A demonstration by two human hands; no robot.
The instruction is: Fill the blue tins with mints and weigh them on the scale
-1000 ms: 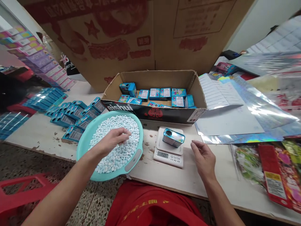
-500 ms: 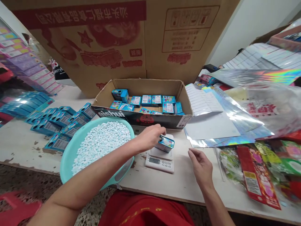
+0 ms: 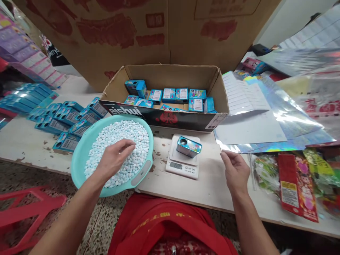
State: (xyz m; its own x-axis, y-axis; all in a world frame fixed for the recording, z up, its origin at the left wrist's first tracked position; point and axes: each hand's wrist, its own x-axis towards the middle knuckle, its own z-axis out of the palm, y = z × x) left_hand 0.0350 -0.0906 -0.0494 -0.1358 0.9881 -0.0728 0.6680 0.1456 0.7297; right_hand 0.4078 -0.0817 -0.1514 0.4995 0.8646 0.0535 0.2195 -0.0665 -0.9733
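Observation:
My left hand (image 3: 117, 157) is over the white and pale blue candies (image 3: 127, 132) in a turquoise basin (image 3: 75, 166), its thumb slightly apart from the bent fingers, with nothing visible between them. A blue tin (image 3: 189, 146) stands on a white kitchen scale (image 3: 183, 168), a round opening in its top showing. The scale's display is lit, but its digits are too blurred to read. To the right of the scale, my right hand (image 3: 236, 171) rests at the table with thumb and forefinger pinched; what they hold, if anything, is too small to name.
Behind the scale, an open carton (image 3: 170, 120) holds several blue tins. More blue tins (image 3: 66, 140) stand left of the basin. Shiny sheets (image 3: 249, 127) and candy packets (image 3: 290, 187) lie on the right. A large cardboard box (image 3: 148, 49) rises behind. A red stool (image 3: 29, 209) is lower left.
My left hand has moved left from the tin on the scale to the candies in the basin. The tin's top opening is now uncovered. The view has tilted downward.

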